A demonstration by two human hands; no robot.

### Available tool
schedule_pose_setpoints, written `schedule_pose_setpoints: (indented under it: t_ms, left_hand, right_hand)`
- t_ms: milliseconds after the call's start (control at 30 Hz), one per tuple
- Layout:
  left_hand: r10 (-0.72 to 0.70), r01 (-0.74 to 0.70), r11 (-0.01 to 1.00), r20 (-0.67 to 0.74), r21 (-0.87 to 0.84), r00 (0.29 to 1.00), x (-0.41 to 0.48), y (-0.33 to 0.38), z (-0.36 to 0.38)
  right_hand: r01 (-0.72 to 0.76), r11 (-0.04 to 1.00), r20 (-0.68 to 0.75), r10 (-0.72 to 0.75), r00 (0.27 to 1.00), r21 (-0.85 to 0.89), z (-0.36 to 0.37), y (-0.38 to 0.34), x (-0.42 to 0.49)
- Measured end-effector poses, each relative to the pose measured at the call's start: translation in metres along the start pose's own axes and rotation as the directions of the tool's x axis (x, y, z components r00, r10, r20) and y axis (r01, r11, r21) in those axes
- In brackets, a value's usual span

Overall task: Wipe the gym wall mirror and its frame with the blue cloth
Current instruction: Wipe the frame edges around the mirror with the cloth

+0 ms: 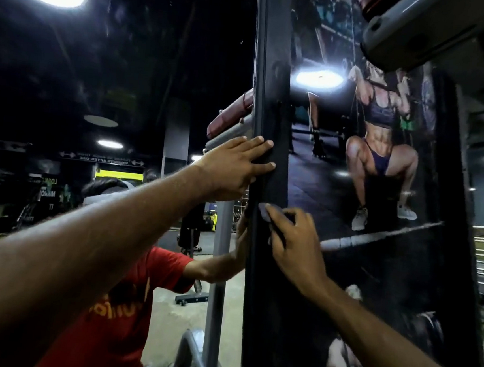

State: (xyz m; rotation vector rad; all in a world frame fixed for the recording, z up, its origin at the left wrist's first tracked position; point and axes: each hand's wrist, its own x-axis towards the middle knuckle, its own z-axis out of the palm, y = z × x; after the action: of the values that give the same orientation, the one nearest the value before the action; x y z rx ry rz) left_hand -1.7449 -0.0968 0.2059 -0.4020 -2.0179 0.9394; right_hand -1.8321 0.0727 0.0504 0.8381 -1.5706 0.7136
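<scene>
Mirror (126, 83) occupies the left of the scene. Its dark upright frame (272, 68) stands at centre, with a fitness poster (387, 138) to its right. Left hand (230, 164) lies flat on the frame, fingers straight and slightly spread. Right hand (294, 241), lower and nearer, pinches a bunched cloth (266, 212) in curled fingers, with the cloth touching the frame's right edge. A red shirt (124, 290) is reflected in the mirror.

Both forearms are bare, from the lower corners of the frame up to the left hand (230, 167) and right hand (294, 241). Reflected at lower left is a red short-sleeved T-shirt (128, 335) with yellow lettering (110, 305), and a pale grey band (115, 194) crosses the head.
</scene>
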Motion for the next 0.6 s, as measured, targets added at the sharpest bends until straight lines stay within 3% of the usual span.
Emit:
schedule_pose_setpoints:
  t_ms: [233,333,467,533,600]
  left_hand:
    - [-0.005,0.004,1.0,-0.025,-0.014,1.0,-0.013,0.015,0.005]
    - [-0.012,0.012,1.0,-0.008,-0.007,1.0,-0.018,0.02,0.007]
    - [-0.028,0.028,0.999,0.009,-0.015,1.0,-0.032,0.035,0.013]
    - [-0.028,0.028,0.999,0.008,-0.024,1.0,-0.039,0.043,0.016]
    - [-0.03,0.031,0.999,0.02,-0.029,0.999,-0.045,0.051,0.02]
  right_hand:
    - [0.022,0.996,-0.033,-0.019,0.999,0.083,-0.013,-0.008,0.01]
    - [0.24,0.969,0.136,-0.231,0.963,-0.054,-0.014,-0.014,0.009]
    - [0.485,0.866,0.304,-0.433,0.848,-0.12,-0.014,0.013,-0.034]
    - [0.473,0.877,0.42,-0.399,0.815,-0.086,-0.019,0.015,-0.056]
    - [0.339,0.941,0.419,-0.301,0.857,-0.018,-0.023,0.007,-0.063]
